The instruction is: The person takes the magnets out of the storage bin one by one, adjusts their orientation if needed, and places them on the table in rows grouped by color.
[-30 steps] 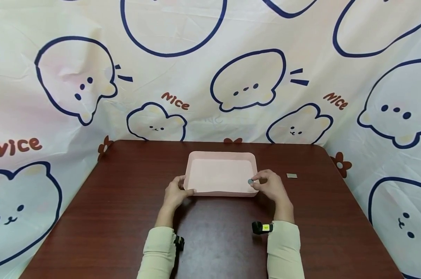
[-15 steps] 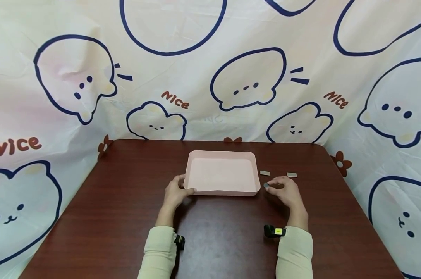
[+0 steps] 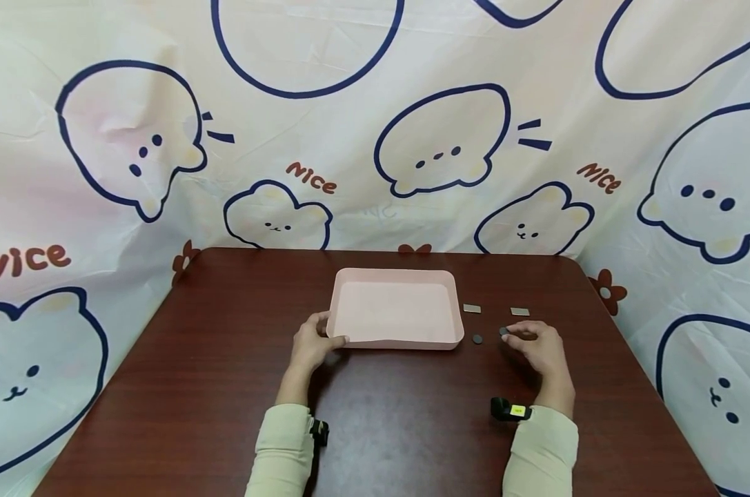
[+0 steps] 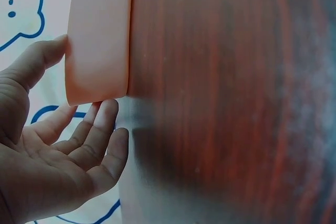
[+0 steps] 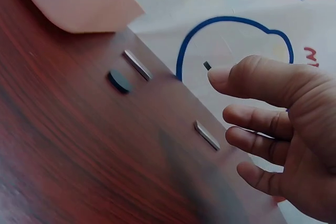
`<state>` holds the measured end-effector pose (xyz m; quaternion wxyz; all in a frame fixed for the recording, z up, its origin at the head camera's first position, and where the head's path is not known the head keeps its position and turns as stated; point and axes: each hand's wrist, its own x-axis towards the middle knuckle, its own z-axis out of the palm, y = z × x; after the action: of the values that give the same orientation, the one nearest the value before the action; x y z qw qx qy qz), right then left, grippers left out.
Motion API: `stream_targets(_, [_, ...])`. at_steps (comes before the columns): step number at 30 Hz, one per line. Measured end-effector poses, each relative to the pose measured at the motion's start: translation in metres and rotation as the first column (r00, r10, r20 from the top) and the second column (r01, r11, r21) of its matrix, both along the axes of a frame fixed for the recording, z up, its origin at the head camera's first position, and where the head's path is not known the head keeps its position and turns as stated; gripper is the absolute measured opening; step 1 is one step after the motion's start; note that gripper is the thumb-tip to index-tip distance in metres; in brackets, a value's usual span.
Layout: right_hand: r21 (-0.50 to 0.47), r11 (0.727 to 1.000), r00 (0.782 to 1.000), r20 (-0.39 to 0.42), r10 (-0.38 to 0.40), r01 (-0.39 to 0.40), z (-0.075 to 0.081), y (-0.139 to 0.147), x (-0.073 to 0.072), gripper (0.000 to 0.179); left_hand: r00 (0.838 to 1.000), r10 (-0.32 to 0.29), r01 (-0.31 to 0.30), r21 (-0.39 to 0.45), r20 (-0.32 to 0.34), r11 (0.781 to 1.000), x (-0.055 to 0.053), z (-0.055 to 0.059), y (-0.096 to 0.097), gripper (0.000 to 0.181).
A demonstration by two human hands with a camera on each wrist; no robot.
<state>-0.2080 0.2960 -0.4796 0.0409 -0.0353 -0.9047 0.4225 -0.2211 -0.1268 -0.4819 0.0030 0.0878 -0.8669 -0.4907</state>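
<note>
My left hand point(image 3: 311, 351) holds the near left corner of a shallow pink tray point(image 3: 396, 344). In the left wrist view its thumb presses the rim of the tray point(image 4: 100, 40) while fingertips touch the short side. To the right of the tray, my right hand point(image 3: 541, 351) pinches a small dark disc point(image 3: 504, 331) between thumb and index finger, above the table. Only a sliver of that disc point(image 5: 207, 66) shows past the thumb in the right wrist view. A second dark disc point(image 3: 477, 339) lies on the table between the tray and my right hand.
Behind the discs lie two small flat rectangular pieces, a nearer-to-tray piece point(image 3: 472, 308) and a piece farther right point(image 3: 520, 312). The dark wooden table point(image 3: 399, 428) ends at a printed cloth backdrop point(image 3: 437, 228) at the back and sides.
My right hand has moved right from over the tray's near right corner, leaving one dark disc on the table and keeping another pinched. The left hand and the tray stay in place.
</note>
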Motion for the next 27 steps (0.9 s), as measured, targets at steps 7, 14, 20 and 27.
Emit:
stream_targets(7, [-0.032, 0.996, 0.995, 0.059, -0.085, 0.087, -0.007, 0.014, 0.004, 0.034, 1.0, 0.007, -0.007, -0.006, -0.001, 1.0, 0.002, -0.001, 0.002, 0.067])
stream_targets(14, [-0.023, 0.988, 0.984, 0.089, -0.152, 0.155, -0.017, 0.029, 0.007, 0.037, 1.0, 0.006, -0.006, -0.004, -0.002, 1.0, 0.003, -0.002, 0.003, 0.066])
stream_targets(20, [0.025, 0.982, 0.973, 0.135, -0.188, 0.187, -0.022, 0.035, 0.008, 0.036, 1.0, 0.004, -0.004, -0.005, 0.004, 1.0, 0.004, -0.001, 0.002, 0.067])
stream_targets(27, [0.08, 0.978, 0.97, 0.135, -0.203, 0.193, -0.02, 0.036, 0.005, 0.03, 1.0, 0.001, -0.001, -0.003, -0.007, 1.0, 0.002, 0.0, 0.001, 0.067])
